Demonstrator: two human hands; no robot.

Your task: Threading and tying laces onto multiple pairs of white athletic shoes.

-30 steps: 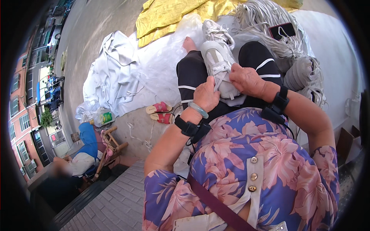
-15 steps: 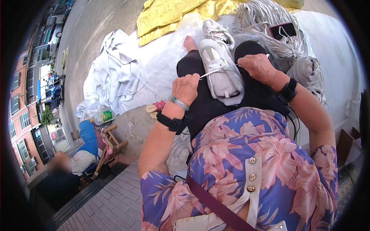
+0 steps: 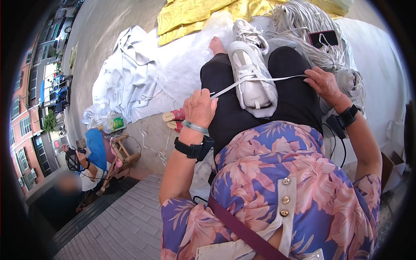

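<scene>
A white and grey sneaker (image 3: pixel 252 82) lies between my thighs, its heel toward me. Its white shoelace (image 3: pixel 277 79) is drawn out to both sides across the tongue. My left hand (image 3: pixel 200 107) is closed on one end, left of the shoe over my thigh. On the other side my right hand (image 3: pixel 324 84) pinches the opposite end, the lace stretched nearly straight. A second white sneaker (image 3: pixel 251 35) rests just beyond the toe of the first.
Bundles of white laces (image 3: pixel 303 26) lie at the far right with a phone (image 3: pixel 323 39) on them. Yellow sacking (image 3: pixel 195 17) and white cloth (image 3: pixel 125 73) spread ahead. Pink slippers (image 3: pixel 175 117) are by my left wrist. Another person (image 3: pixel 93 173) sits at the left beside a wooden stool (image 3: pixel 125 151).
Both hands have moved apart, the left outward and nearer me, the right farther right. Longer stretches of lace now show on each side. The person at left has raised a hand holding a dark object.
</scene>
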